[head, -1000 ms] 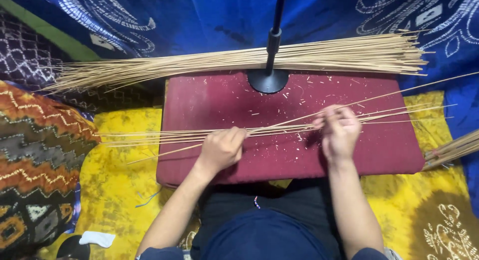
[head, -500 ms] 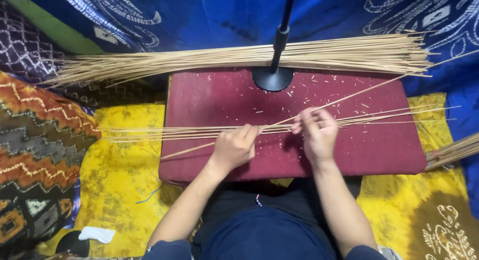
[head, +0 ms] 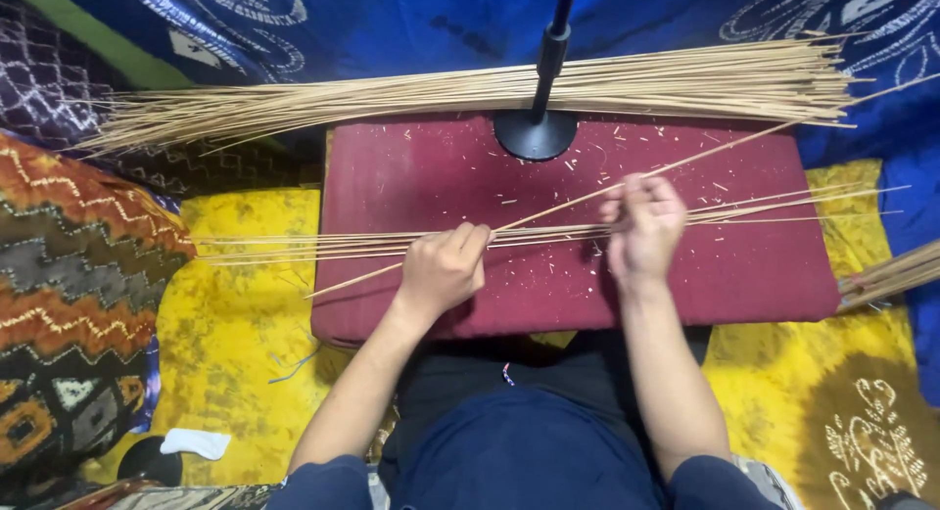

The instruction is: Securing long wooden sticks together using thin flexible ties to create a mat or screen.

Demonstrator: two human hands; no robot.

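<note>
Pinching single angled stick (head: 587,193) between fingers, right hand (head: 641,226) closed on it. Left hand (head: 443,267) curled, pressing thin stick bundle (head: 323,246) on maroon cushion (head: 431,177). Stick axis 8-to-2 o'clock; bundle 9-to-3, between hands.

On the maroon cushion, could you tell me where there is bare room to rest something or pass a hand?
The maroon cushion is bare on its far left, between the black stand base and its left edge, and along the near strip below both hands. The middle band is crowded: the thin sticks lie across it under the left hand and right hand. The big stick bundle lines the far edge.
</note>
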